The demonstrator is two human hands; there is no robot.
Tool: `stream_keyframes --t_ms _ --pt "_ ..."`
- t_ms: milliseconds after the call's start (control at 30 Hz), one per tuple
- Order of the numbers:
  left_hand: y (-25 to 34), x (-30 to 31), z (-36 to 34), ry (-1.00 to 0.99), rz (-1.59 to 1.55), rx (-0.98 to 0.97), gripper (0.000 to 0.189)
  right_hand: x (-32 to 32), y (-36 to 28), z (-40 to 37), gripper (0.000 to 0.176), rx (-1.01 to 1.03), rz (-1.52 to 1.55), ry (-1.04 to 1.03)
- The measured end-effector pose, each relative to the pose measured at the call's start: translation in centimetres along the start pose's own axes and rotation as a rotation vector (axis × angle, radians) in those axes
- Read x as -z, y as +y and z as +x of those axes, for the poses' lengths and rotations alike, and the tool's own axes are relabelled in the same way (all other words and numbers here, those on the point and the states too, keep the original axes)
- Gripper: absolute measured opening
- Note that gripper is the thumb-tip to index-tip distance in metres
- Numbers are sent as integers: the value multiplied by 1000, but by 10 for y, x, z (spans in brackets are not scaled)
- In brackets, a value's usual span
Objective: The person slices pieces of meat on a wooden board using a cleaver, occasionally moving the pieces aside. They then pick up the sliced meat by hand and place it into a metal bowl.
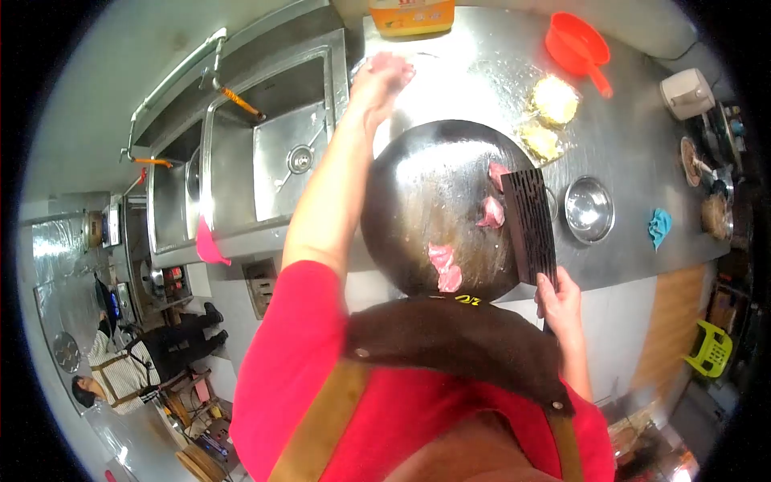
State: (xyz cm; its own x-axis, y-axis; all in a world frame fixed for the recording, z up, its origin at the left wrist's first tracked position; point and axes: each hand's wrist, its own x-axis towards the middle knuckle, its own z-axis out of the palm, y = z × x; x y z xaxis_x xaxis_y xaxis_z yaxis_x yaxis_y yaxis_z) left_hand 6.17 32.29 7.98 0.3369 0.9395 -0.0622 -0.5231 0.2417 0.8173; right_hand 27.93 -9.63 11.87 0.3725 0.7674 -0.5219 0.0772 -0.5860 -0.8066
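Clearly, the right hand point(559, 300) clasps a dark rectangular cleaver point(530, 225). The blurred left hand point(381, 80) hides its opening; I cannot tell.

Steel counter point(642, 136), round dark board point(426, 201), steel bowl point(589, 210), red scoop point(574, 44), blue cloth point(659, 226), yellow pieces point(554, 100).

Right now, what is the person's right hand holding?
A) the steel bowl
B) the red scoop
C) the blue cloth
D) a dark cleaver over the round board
D: the right hand is closed on the handle end of the cleaver, whose blade lies over the edge of the round board beside the pink meat pieces.
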Motion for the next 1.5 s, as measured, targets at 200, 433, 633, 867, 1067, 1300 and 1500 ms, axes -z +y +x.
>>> stream_keyframes --t_ms 200,433,633,867,1067,1300,1500 --pt "-55 36 64 184 1291 -211 28 -1 4 4 14 -13 -46 29" --pt "-105 101 126 -106 1010 -110 24 2 -5 8 25 47 -194 62" --pt "-45 43 -20 -182 1641 -563 41 -2 -10 1 26 71 -198 56" --pt "-62 9 -249 -494 1405 -69 20 -14 -8 -3 25 102 -209 -23" --pt "-74 -23 -279 -331 1030 185 25 -18 3 -6 24 192 -332 -33" --pt "-64 -3 -230 -160 1243 -388 17 -14 -1 -13 24 217 -359 -7" --pt "-85 19 -274 -402 1294 -663 25 -14 6 -12 26 315 -425 29"
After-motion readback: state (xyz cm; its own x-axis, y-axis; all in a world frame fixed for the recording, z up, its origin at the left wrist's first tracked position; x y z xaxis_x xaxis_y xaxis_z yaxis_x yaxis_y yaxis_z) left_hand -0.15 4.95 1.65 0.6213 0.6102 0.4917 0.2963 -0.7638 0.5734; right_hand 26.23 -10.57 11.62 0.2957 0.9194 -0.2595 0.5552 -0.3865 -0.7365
